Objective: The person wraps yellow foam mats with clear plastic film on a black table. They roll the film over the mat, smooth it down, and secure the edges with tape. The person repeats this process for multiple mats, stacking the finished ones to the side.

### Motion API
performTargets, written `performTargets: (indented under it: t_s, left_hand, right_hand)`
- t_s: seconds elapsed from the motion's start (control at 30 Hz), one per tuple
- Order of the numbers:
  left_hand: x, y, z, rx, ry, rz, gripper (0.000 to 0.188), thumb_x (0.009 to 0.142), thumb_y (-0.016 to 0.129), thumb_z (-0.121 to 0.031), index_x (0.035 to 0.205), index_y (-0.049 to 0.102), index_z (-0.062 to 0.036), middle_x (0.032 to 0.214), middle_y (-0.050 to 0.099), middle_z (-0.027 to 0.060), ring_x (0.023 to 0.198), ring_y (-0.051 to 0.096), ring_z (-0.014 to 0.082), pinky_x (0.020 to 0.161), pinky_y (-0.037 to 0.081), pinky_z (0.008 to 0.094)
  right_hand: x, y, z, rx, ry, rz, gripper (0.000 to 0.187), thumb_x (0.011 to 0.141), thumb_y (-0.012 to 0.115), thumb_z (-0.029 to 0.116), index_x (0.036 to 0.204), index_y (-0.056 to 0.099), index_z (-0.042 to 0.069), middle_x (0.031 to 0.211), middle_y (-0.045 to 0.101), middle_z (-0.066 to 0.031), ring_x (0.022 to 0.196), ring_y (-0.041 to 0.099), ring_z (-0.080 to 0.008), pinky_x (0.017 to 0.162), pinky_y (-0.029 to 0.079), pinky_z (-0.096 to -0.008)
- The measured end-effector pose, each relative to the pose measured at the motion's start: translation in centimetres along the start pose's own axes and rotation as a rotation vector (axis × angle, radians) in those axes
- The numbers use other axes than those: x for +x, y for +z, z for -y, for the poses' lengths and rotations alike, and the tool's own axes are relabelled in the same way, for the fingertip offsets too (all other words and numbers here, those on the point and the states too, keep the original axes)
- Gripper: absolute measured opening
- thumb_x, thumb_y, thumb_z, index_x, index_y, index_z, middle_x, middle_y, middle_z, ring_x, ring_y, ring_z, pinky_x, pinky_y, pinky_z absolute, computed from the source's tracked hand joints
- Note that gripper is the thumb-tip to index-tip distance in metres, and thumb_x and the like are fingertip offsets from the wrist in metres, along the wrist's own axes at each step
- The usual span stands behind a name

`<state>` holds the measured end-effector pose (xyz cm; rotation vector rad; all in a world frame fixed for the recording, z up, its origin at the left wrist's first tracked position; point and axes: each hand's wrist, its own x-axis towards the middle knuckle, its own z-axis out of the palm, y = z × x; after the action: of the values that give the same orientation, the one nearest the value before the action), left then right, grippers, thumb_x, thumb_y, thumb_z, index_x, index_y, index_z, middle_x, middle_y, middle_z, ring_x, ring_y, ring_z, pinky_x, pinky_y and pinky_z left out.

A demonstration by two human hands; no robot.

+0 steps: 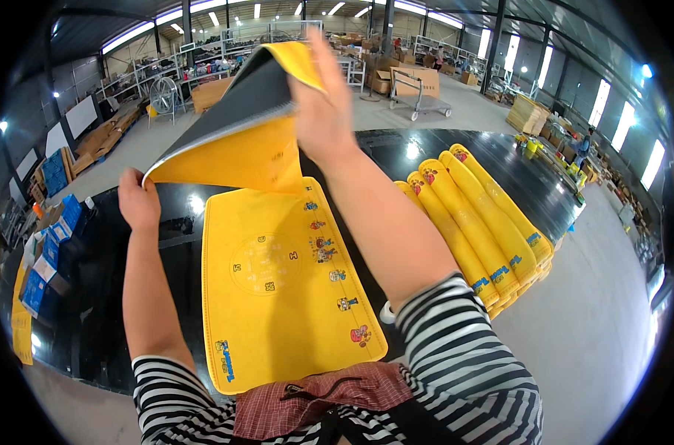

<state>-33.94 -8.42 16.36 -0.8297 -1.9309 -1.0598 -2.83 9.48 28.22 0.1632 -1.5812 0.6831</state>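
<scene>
A yellow mat with a dark underside (237,104) is raised above the table, bent over so both faces show. My left hand (139,202) pinches its near-left corner. At the mat's right edge is my right hand (324,111), smeared at the fingertips, its thumb hidden; the edge appears held there. Directly below lies another yellow mat (259,319), flat, with small cartoon figures along its right side and a faint circle in the middle. Neither hand touches this flat mat.
To the right, several folded or rolled yellow mats (493,222) lie piled side by side on the black table (92,304). Blue-and-white boxes (44,263) line its left edge, near a yellow sheet (21,326). Beyond stand a fan (163,96) and a wheeled cart (426,105).
</scene>
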Motion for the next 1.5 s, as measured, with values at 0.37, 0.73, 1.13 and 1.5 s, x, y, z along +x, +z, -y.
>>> performTargets:
  t_s: [0.37,0.73,1.13,1.5]
  left_hand:
    - [-30.2,-9.6,5.9,0.261,0.301,0.943,0.017,0.080,0.065,-0.002,0.094,0.062,-0.0105,0.107,0.056,0.0135,0.104,0.058,0.0366,0.087,0.053,0.0470]
    - [-36.3,-12.1,5.6,0.139,0.292,1.097,0.012,0.081,0.063,-0.003,0.088,0.070,-0.0112,0.098,0.063,0.0072,0.099,0.060,0.0309,0.087,0.050,0.0434]
    - [-35.0,-17.1,5.8,-0.079,0.031,1.361,0.011,0.084,0.071,-0.020,0.084,0.076,-0.0096,0.094,0.068,0.0092,0.096,0.066,0.0309,0.086,0.053,0.0431]
    - [-33.8,-4.0,2.7,-0.135,0.166,0.855,0.035,0.093,0.063,-0.011,0.127,0.068,-0.0130,0.131,0.064,0.0089,0.132,0.053,0.0284,0.120,0.029,0.0501]
  right_hand:
    - [-42.7,-10.5,0.5,-0.064,1.880,-0.071,0.022,0.102,0.059,0.020,0.120,0.062,0.007,0.079,0.069,-0.0117,0.055,0.061,-0.0182,0.048,0.047,-0.0344]
    - [-46.6,-12.5,2.3,-0.161,1.727,-0.080,0.035,0.100,0.057,0.008,0.134,0.054,0.002,0.100,0.070,-0.0141,0.065,0.069,-0.0213,0.052,0.056,-0.0312]
    - [-48.6,-15.1,8.5,0.188,1.744,-0.262,0.026,0.102,0.061,0.015,0.124,0.058,0.002,0.103,0.071,-0.0125,0.078,0.072,-0.0216,0.062,0.058,-0.0324]
    - [-41.6,-7.3,0.9,-0.802,0.441,0.866,0.055,0.093,0.070,0.030,0.143,0.056,0.009,0.139,0.060,-0.0153,0.137,0.049,-0.0370,0.119,0.032,-0.0474]
